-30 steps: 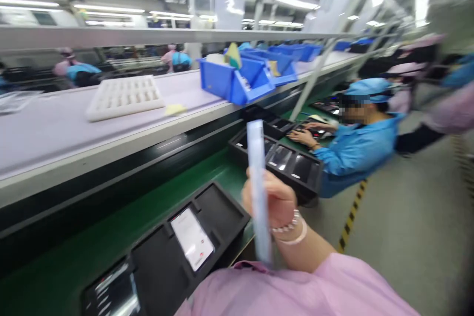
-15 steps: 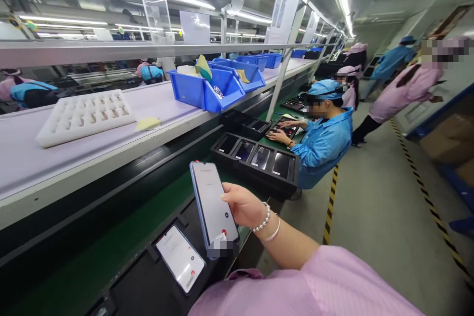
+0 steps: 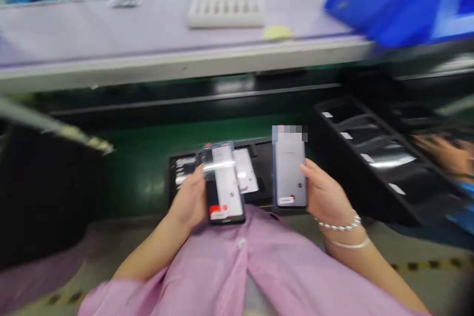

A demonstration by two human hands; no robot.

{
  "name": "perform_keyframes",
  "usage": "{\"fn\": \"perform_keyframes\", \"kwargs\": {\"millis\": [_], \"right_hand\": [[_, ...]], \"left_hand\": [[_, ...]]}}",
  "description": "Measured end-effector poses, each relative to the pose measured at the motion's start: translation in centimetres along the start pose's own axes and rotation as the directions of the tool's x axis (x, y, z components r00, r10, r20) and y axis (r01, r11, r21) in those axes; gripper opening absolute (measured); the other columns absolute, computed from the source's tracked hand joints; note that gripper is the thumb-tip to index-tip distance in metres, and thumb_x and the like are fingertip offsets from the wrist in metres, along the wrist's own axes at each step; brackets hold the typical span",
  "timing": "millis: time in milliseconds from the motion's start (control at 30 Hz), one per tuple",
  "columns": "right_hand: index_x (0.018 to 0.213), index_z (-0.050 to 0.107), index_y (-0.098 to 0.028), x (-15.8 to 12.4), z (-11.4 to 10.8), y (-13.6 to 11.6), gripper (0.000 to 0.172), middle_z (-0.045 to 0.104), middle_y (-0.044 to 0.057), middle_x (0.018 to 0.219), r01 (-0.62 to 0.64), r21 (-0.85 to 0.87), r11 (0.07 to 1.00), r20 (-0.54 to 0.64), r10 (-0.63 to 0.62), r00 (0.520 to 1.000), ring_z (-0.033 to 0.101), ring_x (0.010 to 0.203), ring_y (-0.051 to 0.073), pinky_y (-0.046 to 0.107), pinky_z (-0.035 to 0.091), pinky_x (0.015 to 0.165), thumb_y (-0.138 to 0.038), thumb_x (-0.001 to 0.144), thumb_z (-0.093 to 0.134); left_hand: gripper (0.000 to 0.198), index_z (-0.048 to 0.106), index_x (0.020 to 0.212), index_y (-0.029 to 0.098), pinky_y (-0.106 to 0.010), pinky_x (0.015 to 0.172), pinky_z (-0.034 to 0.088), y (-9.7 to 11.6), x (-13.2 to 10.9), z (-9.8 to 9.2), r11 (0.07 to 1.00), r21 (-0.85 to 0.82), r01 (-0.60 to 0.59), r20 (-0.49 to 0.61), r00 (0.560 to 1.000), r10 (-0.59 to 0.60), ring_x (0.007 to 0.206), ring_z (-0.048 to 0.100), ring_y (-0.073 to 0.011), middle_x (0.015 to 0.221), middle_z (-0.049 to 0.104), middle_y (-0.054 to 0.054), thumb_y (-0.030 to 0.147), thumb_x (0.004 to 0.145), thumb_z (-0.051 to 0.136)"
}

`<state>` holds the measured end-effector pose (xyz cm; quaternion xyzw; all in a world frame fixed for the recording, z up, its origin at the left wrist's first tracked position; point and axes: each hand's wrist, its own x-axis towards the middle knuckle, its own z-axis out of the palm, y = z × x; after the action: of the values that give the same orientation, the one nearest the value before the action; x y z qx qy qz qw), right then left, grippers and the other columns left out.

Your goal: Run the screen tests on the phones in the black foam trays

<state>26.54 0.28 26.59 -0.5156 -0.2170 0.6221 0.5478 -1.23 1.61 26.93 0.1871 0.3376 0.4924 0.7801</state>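
Observation:
My left hand [image 3: 189, 200] grips a dark smartphone [image 3: 223, 185] with a glossy film and a red sticker near its bottom edge. My right hand [image 3: 325, 195] holds a second smartphone [image 3: 289, 168] upright, its pale grey screen facing me. Both phones hover just in front of a black slotted tray [image 3: 264, 155] on the green belt, and another lit phone [image 3: 247, 170] lies in that tray between my hands. The picture is smeared by motion. I wear pink sleeves and bead bracelets on the right wrist.
A long black tray [image 3: 374, 158] of phones stretches to the right, with another person's hand [image 3: 446, 153] at its far end. Above runs a pale conveyor [image 3: 111, 34] carrying a white moulded tray [image 3: 225, 2], a yellow pad [image 3: 277, 33] and a blue bin [image 3: 392, 0].
My view swung left and down from the aisle to the belt. My left hand has come into view holding a second phone, and the right hand lowered its phone towards the tray.

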Motion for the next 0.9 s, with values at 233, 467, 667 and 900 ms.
{"fn": "perform_keyframes", "kwargs": {"millis": [233, 467, 667, 900], "right_hand": [[0.110, 0.075, -0.030, 1.4, 2.2, 3.1, 0.061, 0.074, 0.011, 0.122, -0.178, -0.139, 0.974, -0.115, 0.162, 0.980, 0.074, 0.098, 0.036, 0.042, 0.062, 0.063, -0.052, 0.055, 0.091], [0.106, 0.072, -0.027, 1.0, 3.2, 3.9, 0.062, 0.075, 0.008, 0.118, -0.207, -0.185, 0.961, -0.084, 0.194, 0.977, 0.074, 0.101, 0.036, 0.042, 0.067, 0.067, -0.053, 0.054, 0.092], [0.108, 0.073, -0.030, 0.9, 3.0, 3.6, 0.073, 0.074, 0.008, 0.124, -0.196, -0.179, 0.964, -0.091, 0.182, 0.979, 0.072, 0.107, 0.038, 0.043, 0.067, 0.068, -0.060, 0.046, 0.096], [0.102, 0.076, -0.031, 1.2, 3.1, 3.7, 0.079, 0.077, 0.008, 0.104, -0.233, -0.178, 0.956, -0.131, 0.212, 0.969, 0.072, 0.085, 0.035, 0.042, 0.062, 0.054, -0.074, 0.038, 0.093]], "left_hand": [[0.066, 0.059, 0.117, 0.022, -0.033, 0.080, 0.053, -0.2, 2.5, -5.0, 0.978, 0.195, 0.068, -0.166, 0.986, -0.035, 0.087, 0.067, -0.0207, 0.098, 0.072, 0.000, 0.026, 0.055, 0.082], [0.063, 0.063, 0.117, 0.020, -0.031, 0.081, 0.051, -1.6, 0.8, -6.3, 0.971, 0.236, 0.038, -0.121, 0.993, -0.010, 0.089, 0.067, -0.0194, 0.100, 0.073, -0.001, 0.022, 0.057, 0.080], [0.044, 0.068, 0.107, 0.021, -0.029, 0.075, 0.054, -0.9, 1.6, -7.0, 0.983, 0.140, 0.115, -0.118, 0.988, -0.099, 0.082, 0.072, -0.0210, 0.090, 0.077, -0.001, 0.037, 0.069, 0.081], [0.037, 0.074, 0.094, 0.017, -0.036, 0.102, 0.053, 0.3, 3.1, -6.8, 0.974, -0.079, 0.213, -0.135, 0.966, -0.222, 0.100, 0.076, -0.0263, 0.089, 0.080, -0.007, 0.051, 0.095, 0.061]]}}
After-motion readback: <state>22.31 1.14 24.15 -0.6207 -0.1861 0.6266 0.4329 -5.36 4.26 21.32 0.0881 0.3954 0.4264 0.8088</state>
